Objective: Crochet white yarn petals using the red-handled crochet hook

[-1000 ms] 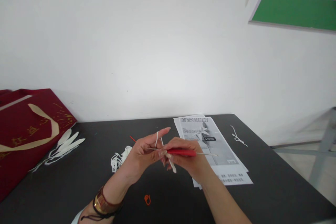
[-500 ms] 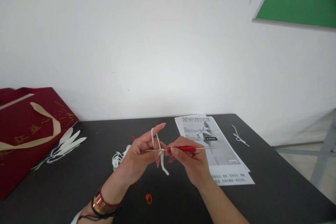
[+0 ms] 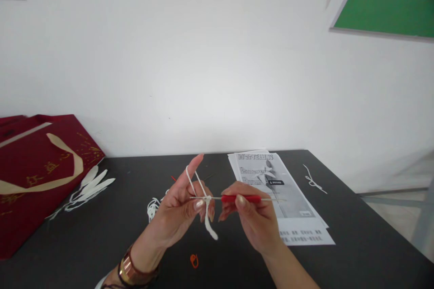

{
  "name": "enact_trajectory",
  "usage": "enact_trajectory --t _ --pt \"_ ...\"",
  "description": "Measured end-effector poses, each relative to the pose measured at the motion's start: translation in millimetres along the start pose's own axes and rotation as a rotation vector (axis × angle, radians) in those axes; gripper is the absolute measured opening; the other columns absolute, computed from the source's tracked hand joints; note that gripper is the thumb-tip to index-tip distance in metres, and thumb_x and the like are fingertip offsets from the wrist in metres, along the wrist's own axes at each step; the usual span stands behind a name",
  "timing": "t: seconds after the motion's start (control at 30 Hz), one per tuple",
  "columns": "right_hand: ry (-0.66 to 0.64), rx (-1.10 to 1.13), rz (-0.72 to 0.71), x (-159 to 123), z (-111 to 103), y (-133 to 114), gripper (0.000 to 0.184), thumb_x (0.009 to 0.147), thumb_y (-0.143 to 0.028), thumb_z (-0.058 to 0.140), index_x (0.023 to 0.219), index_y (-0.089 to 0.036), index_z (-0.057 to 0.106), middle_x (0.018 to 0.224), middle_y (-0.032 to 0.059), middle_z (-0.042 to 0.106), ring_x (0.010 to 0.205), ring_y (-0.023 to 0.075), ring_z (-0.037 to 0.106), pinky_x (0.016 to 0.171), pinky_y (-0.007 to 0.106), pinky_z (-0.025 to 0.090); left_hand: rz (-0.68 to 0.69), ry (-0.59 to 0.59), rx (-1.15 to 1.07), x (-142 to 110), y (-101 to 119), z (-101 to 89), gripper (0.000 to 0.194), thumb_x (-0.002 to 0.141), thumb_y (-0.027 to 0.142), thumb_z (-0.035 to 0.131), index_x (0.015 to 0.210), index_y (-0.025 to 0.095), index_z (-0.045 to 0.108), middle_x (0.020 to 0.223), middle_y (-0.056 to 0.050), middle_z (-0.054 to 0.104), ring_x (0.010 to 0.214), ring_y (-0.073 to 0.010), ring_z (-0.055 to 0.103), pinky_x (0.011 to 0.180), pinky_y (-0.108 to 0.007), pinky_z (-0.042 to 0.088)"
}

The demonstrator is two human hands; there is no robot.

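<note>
- Head view, lower centre: the left hand (image 3: 176, 216) has its thumb and fingers pinched on a small white knitted strip (image 3: 210, 229), whose end hangs down; its index finger points up, with white yarn (image 3: 200, 184) looped over it.
- Just right of that, the right hand (image 3: 257, 219) has its fingers clamped on the red handle of a crochet hook (image 3: 241, 199), which lies level, its thin shaft meeting the strip.
- The step in hand looks like working a stitch; the next move seems to call for taut yarn and a steady pinch.
- Far left: a dark red bag (image 3: 34, 158); what it holds cannot be seen. White leaf-shaped pieces (image 3: 93, 186) lie beside it.
- Lower centre: an orange clip (image 3: 194, 260) on the black bench (image 3: 237, 266); right of centre, printed sheets (image 3: 294, 203).
</note>
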State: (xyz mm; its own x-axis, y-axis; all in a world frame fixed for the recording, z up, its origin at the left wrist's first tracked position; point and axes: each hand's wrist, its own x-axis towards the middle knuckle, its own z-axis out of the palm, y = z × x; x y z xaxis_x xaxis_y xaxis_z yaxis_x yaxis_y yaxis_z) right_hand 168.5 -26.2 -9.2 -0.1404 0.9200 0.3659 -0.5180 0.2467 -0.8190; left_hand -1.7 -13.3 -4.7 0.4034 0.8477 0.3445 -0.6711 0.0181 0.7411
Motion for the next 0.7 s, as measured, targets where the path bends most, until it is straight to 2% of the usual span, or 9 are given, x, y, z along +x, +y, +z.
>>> enact_trajectory --t 0.2,0.3,0.4,0.47,0.53,0.6,0.7 --pt "0.000 -0.152 -0.179 -3 0 -3 0.013 0.086 -0.021 0.069 0.095 -0.027 0.077 0.082 0.0036 0.069 0.063 0.0148 0.066 0.055 0.027 0.058 0.012 0.029 -0.002 0 1 3.6 0.069 0.088 0.015 0.063 0.148 0.035 0.036 0.073 0.002 0.062 0.066 -0.0116 0.057 0.061 -0.023 0.043" --pt "-0.062 -0.434 -0.347 -8 0 -6 0.024 0.086 -0.014 0.066 0.102 -0.029 0.076 0.085 0.0052 0.071 0.069 0.0164 0.067 0.058 0.028 0.056 0.022 0.063 0.002 -1 1 7.1 0.071 0.088 0.015 0.063 0.149 0.034 0.034 0.072 0.002 0.061 0.066 -0.0120 0.057 0.061 -0.023 0.044" --pt "-0.169 -0.680 -0.572 -13 -1 -7 0.038 0.089 -0.009 0.059 0.120 -0.029 0.068 0.094 0.0080 0.072 0.077 0.0182 0.068 0.063 0.030 0.059 0.020 0.094 0.013 -3 1 12.8 0.080 0.088 0.017 0.064 0.152 0.039 0.022 0.073 0.003 0.061 0.067 -0.0121 0.057 0.060 -0.022 0.044" --pt "-0.236 -0.855 -0.719 -16 -3 -7 0.041 0.091 -0.011 0.055 0.129 -0.025 0.062 0.099 0.0112 0.073 0.088 0.0223 0.070 0.071 0.035 0.062 0.026 0.109 0.032 -4 0 16.4 0.087 0.088 0.018 0.064 0.152 0.044 0.012 0.074 0.004 0.062 0.067 -0.0116 0.056 0.061 -0.021 0.044" --pt "-0.274 -1.042 -0.832 -19 -4 -9 0.042 0.092 -0.013 0.054 0.134 -0.019 0.058 0.098 0.0125 0.075 0.095 0.0249 0.070 0.077 0.036 0.063 0.055 0.118 0.052 -5 -2 18.6 0.088 0.089 0.017 0.063 0.152 0.045 0.009 0.075 0.004 0.063 0.068 -0.0113 0.056 0.063 -0.022 0.046" --pt "-0.282 -1.187 -0.871 -23 -3 -13 0.044 0.091 -0.013 0.057 0.135 -0.017 0.056 0.094 0.0112 0.077 0.097 0.0249 0.072 0.082 0.034 0.063 0.089 0.129 0.065 -6 -3 18.8 0.086 0.089 0.014 0.062 0.152 0.045 0.012 0.076 0.003 0.064 0.072 -0.0118 0.058 0.067 -0.023 0.047" --pt "-0.291 -1.256 -0.788 -29 -4 -17 0.046 0.092 -0.012 0.056 0.137 -0.019 0.053 0.099 0.0108 0.077 0.102 0.0240 0.071 0.089 0.033 0.061 0.131 0.105 0.091 -6 -5 16.6 0.083 0.091 0.014 0.059 0.151 0.048 0.013 0.079 0.002 0.065 0.075 -0.0129 0.059 0.068 -0.024 0.048"
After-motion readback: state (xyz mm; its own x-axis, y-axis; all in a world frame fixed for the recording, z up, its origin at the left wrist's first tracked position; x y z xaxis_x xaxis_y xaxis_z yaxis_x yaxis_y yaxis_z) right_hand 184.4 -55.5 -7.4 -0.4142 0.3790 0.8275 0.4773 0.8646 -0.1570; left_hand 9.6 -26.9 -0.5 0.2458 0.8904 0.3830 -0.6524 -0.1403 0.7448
